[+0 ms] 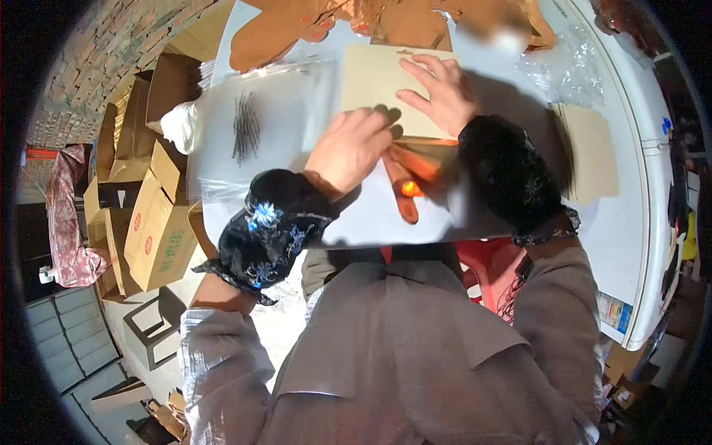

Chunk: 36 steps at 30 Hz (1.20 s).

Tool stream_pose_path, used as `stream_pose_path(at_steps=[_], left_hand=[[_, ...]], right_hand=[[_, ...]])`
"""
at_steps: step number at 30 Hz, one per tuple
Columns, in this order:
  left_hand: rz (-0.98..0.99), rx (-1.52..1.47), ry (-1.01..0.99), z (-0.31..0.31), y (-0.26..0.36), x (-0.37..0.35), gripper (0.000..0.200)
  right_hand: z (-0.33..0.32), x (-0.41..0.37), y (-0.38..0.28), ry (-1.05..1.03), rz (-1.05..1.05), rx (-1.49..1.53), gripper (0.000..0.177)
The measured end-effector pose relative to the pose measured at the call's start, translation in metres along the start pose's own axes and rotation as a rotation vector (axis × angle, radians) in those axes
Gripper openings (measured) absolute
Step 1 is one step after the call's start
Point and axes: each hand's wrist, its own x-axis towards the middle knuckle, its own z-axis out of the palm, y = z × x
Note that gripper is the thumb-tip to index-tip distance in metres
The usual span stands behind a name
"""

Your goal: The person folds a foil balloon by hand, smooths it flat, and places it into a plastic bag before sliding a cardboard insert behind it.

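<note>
A tan cardboard sheet (367, 78) lies on the white table, with a shiny orange-brown piece (415, 167) sticking out below its lower edge. My left hand (352, 148) rests at the sheet's lower left corner, its fingers bent and close together over the orange piece's upper end; what they hold, if anything, is hidden. On the sheet's right side lies my right hand (441, 93), fingers spread and nothing visible in them. Left of the sheet, dark thin sticks or wires (245, 126) lie on clear plastic bags (285, 111).
More orange-brown pieces (271, 33) lie along the table's far side. A stack of tan cards (589, 152) is at the right, below crumpled clear plastic (567, 70). Open cardboard boxes (159, 230) and a dark stool (152, 326) stand left of the table (356, 230).
</note>
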Motion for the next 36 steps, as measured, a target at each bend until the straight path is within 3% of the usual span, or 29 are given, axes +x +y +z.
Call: stream_pose_path(at_steps=[5, 15, 18, 21, 27, 31, 34, 36], left_hand=[[0.009, 0.130, -0.052, -0.006, 0.005, 0.002, 0.031], [0.012, 0.089, -0.062, -0.002, 0.002, 0.002, 0.032], [-0.077, -0.065, -0.204, -0.003, -0.002, -0.001, 0.035], [-0.092, -0.184, -0.112, 0.000, -0.005, -0.001, 0.037], [0.067, 0.050, -0.108, -0.014, -0.007, 0.009, 0.029], [0.023, -0.114, -0.040, -0.013, -0.019, 0.023, 0.025], [-0.209, -0.424, -0.301, -0.015, -0.043, 0.040, 0.021], [-0.339, -0.711, -0.243, -0.005, -0.054, 0.041, 0.018]], right_hand=[[-0.007, 0.001, 0.000, -0.020, -0.017, -0.013, 0.053], [0.002, 0.015, 0.018, 0.092, -0.073, -0.037, 0.051], [0.003, 0.018, 0.020, 0.087, -0.065, -0.026, 0.051], [0.002, 0.017, 0.020, 0.046, -0.048, -0.007, 0.051], [0.005, 0.018, 0.020, 0.046, -0.045, -0.014, 0.051], [0.005, 0.018, 0.023, 0.030, -0.046, -0.034, 0.052], [0.006, 0.018, 0.029, 0.100, -0.127, 0.044, 0.049], [0.012, 0.016, 0.037, 0.117, -0.121, 0.240, 0.047]])
